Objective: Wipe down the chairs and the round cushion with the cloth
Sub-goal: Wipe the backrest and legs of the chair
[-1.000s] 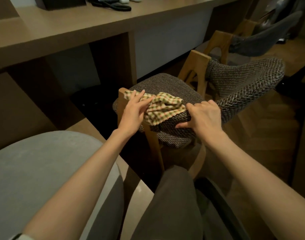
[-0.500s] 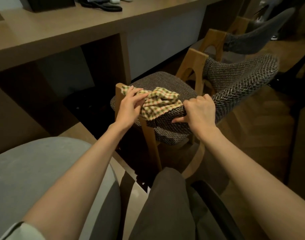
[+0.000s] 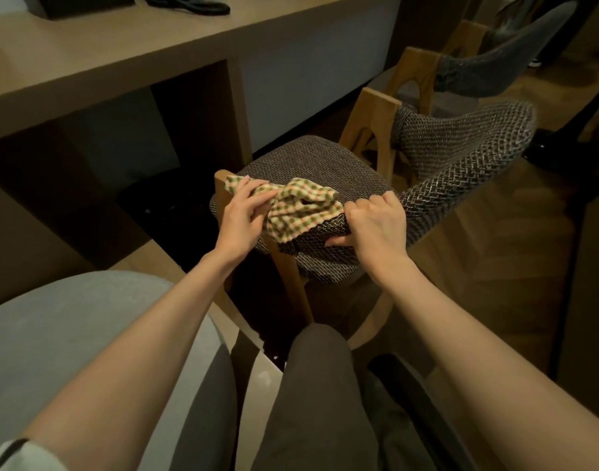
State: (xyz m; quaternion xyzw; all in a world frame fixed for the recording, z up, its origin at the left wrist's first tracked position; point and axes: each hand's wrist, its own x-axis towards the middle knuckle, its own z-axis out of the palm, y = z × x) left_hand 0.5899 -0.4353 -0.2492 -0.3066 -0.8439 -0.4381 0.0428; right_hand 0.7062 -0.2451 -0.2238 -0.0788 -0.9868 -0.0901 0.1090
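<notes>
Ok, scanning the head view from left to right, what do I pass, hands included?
grey round cushion → left hand, pinching the cloth → checked cloth → right hand, gripping the backrest's end → woven chair backrest

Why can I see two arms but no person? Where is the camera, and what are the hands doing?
The camera sits on the person's head and looks down, so you see only their own arms and lap. The left hand pinches a bunched yellow-and-green checked cloth, which is draped over the curved padded back of a brown woven-fabric chair with a wooden frame. The right hand grips that padded back beside the cloth. At the bottom left is a pale grey round cushion. A long wooden desk runs across the top.
</notes>
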